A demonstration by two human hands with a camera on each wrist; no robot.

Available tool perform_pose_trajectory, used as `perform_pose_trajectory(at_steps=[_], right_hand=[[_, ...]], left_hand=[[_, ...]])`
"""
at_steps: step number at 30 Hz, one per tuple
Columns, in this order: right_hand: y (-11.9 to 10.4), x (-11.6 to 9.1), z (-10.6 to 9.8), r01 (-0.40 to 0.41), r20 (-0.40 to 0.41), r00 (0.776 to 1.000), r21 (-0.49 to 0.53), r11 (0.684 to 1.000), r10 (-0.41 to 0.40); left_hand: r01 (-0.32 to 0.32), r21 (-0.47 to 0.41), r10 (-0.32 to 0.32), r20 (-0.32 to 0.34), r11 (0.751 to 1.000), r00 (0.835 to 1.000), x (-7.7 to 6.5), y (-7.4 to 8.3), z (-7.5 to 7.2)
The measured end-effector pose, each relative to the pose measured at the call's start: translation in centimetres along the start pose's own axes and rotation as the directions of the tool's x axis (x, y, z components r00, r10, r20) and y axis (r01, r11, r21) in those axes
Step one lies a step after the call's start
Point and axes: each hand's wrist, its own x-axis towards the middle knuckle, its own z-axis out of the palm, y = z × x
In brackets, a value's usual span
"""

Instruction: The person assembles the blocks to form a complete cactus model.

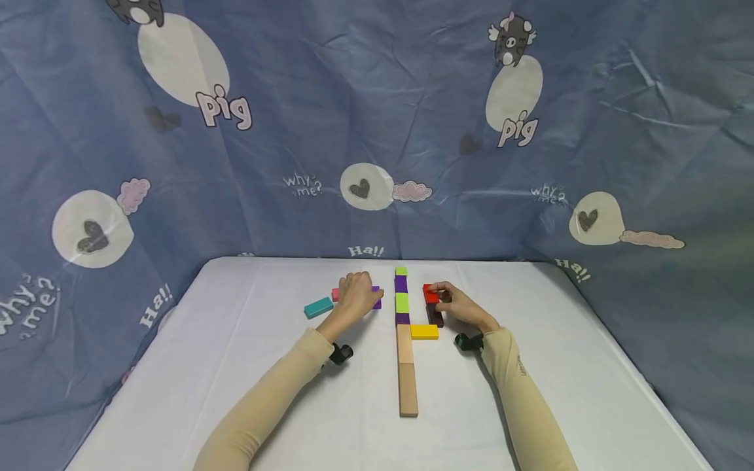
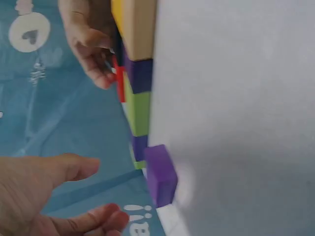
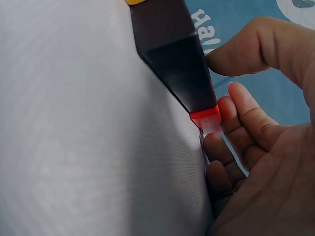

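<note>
My left hand [image 1: 356,294] hovers over the table's far left-centre, thumb and fingers spread apart. A purple block [image 2: 161,174] stands just beyond those fingertips in the left wrist view, with a gap between. To the right, my right hand [image 1: 462,307] is beside a red block [image 1: 431,294] and a dark brown block [image 1: 434,315] laid end to end. In the right wrist view its thumb meets the dark block's edge, and its loosely bent fingers lie against the red block's end. Part of a pink block [image 1: 335,294] shows behind the left hand.
Between the hands runs a straight row of blocks: green [image 1: 402,303] and purple [image 1: 401,284] ones alternate, then two plain wooden blocks [image 1: 408,390] nearer me. A yellow block [image 1: 424,332] juts right from the row. A teal block [image 1: 319,307] lies at left on the white tabletop [image 1: 283,418].
</note>
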Motion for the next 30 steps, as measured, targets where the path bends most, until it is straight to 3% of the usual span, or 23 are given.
perform_pose_trajectory(at_steps=[6,18,22,27,30], right_hand=[[-0.3,0.0,0.1,0.006,0.008,1.0,0.015,1.0,-0.007],[-0.4,0.0,0.4,0.005,0.009,1.0,-0.004,1.0,-0.005],[-0.5,-0.2,0.5,0.008,0.012,1.0,0.009,1.0,-0.008],[-0.3,-0.1,0.2,-0.006,0.017,1.0,0.017,1.0,0.006],[-0.2,0.0,0.1,-0.019,0.007,1.0,0.008,1.0,0.019]], left_hand=[[0.079,0.052,-0.082,0.059,0.995,0.995,0.3,-0.8,0.8],[0.084,0.023,-0.085,0.074,0.996,0.994,0.7,-1.6,1.9],[-0.018,0.05,0.01,0.155,0.999,0.988,1.3,-2.2,1.5],[-0.186,0.009,0.173,0.333,0.982,0.927,1.7,-3.3,0.2],[-0.205,-0.016,0.197,0.352,0.979,0.915,1.6,-3.5,-0.2]])
